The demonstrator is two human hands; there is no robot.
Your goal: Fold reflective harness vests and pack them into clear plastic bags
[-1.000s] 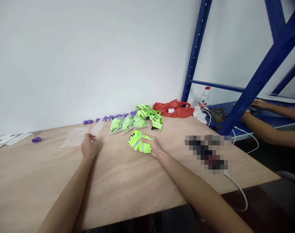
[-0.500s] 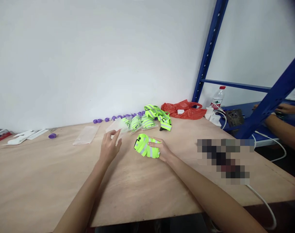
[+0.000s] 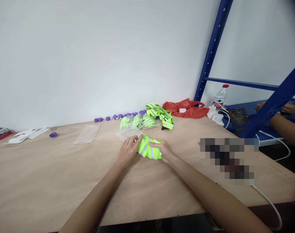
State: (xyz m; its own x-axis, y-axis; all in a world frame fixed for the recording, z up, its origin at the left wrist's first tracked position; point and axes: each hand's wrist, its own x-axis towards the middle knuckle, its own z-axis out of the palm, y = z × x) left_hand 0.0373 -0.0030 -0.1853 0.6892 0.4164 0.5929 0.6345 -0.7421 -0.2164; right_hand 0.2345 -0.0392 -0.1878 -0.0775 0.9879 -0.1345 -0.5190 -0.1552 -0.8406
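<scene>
A folded bundle of neon-yellow reflective strap (image 3: 147, 149) with silver stripes is held just over the table, in the middle of the head view. My right hand (image 3: 165, 150) grips its right end, thumb on top. At the left end, my left hand (image 3: 129, 149) has its fingers closed on a clear plastic bag (image 3: 130, 132), which spreads out behind the fingers. The left fingertips meet the bundle and hide its left edge. Behind are several bagged reflective straps (image 3: 137, 121) and one loose reflective strap (image 3: 159, 113).
Purple rolled pieces (image 3: 118, 116) line the wall. A flat clear bag (image 3: 87, 134), a lone purple piece (image 3: 53, 134) and white pieces (image 3: 26, 136) lie left. Rightward are a red plastic bag (image 3: 186, 109), a bottle (image 3: 220, 96), a blue rack post (image 3: 212, 51) and another person's arm (image 3: 287, 127).
My left hand has moved right with the plastic bag and now touches the strap bundle. The right hand keeps its hold. The view has shifted slightly.
</scene>
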